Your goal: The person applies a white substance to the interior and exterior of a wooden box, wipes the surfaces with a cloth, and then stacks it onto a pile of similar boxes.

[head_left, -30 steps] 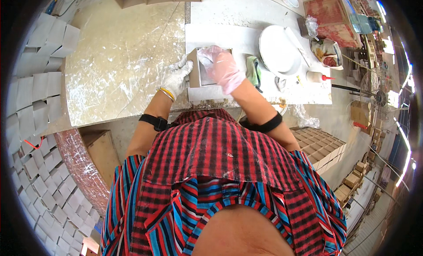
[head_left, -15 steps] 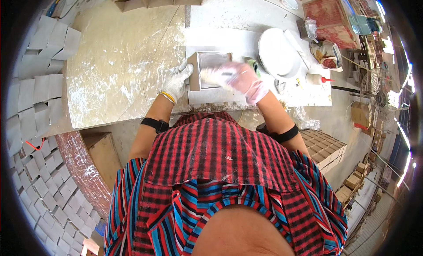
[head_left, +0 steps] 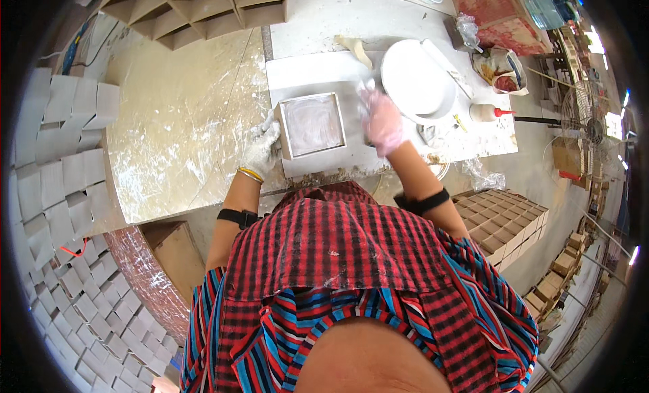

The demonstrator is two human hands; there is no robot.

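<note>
while left hand steadies square tray | smeared white | round plate

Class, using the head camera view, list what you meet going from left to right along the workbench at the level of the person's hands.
Stacked grey square pieces → left hand → square tray → right hand → white round plate → squeeze bottle with red tip.

Our right hand has left the square tray and moved right, beside the white plate.
</note>
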